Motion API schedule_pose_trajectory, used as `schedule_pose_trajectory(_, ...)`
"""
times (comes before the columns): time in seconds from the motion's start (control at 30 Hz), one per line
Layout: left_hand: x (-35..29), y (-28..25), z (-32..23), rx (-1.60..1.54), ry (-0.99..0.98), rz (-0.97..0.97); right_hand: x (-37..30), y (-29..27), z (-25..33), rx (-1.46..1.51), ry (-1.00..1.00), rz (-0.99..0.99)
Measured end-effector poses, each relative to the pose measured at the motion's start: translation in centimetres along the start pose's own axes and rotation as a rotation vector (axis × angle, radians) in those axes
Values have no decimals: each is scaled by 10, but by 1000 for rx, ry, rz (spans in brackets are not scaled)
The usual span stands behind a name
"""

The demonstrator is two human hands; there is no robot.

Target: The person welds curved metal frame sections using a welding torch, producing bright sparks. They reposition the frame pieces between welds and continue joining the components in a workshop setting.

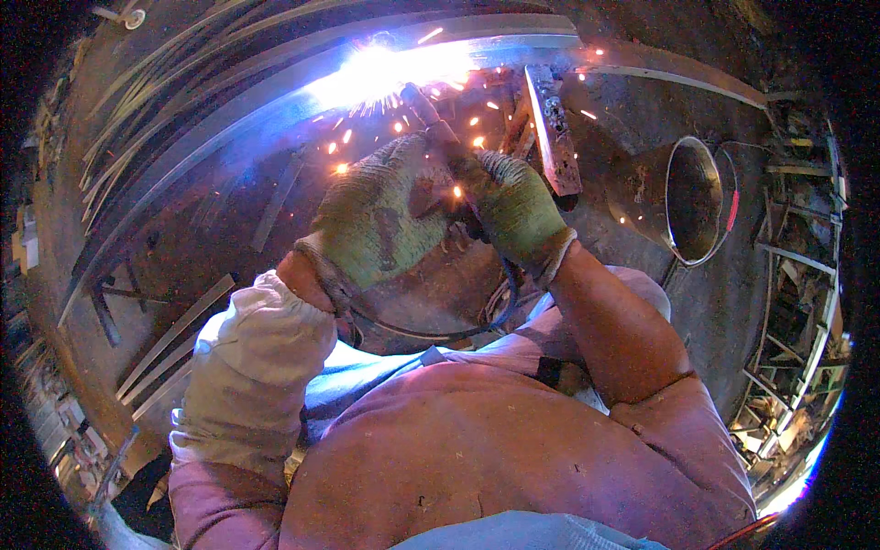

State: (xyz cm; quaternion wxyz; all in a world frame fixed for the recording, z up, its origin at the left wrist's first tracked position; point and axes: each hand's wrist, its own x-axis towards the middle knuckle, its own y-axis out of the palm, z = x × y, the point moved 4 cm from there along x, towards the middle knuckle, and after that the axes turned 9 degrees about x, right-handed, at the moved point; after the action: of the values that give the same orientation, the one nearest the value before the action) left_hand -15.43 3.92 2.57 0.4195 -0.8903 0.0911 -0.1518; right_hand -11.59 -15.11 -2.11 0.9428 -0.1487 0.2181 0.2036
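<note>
Both my hands wear worn greenish work gloves and meet around a welding torch (429, 112). My right hand (521, 203) is closed round its handle. Against the torch's other side, my left hand (378, 209) is closed too, its fingertips partly hidden. The torch's tip points up and slightly left at a blazing blue-white arc (374, 71). That arc burns on a long metal beam (527, 42) crossing the far side, and its glare hides the weld spot. Orange sparks scatter over the gloves. A pale protective sleeve (252, 367) covers my left forearm; my right forearm is bare.
A rough metal support piece (553, 137) slants down beneath the beam, right of the torch. On the floor to the right lies a tipped bucket (672, 206) with a red handle grip. Long thin metal strips (137, 115) lie far left. A metal rack (796, 261) borders the right.
</note>
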Motion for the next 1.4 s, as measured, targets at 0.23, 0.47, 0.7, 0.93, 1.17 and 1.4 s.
schedule_pose_trajectory(0.23, 7, -1, -2, -41, -138, 160, -2, 2, 4, 60, 67, -2)
schedule_pose_trajectory(0.47, 10, -3, -15, -178, -36, 46, -16, 0, 6, 336, -126, 70)
schedule_pose_trajectory(0.7, 13, -23, -41, 7, 93, -68, -37, -41, 49, 125, -397, 4)
schedule_pose_trajectory(0.93, 17, -44, 34, 232, 98, -202, -18, -67, 46, -12, -623, -97)
schedule_pose_trajectory(1.17, -22, -102, 158, 881, -498, -44, 35, -75, 16, -77, -740, -130)
schedule_pose_trajectory(1.4, -22, -94, 191, 825, -579, 26, 48, -77, 29, -595, -1125, -338)
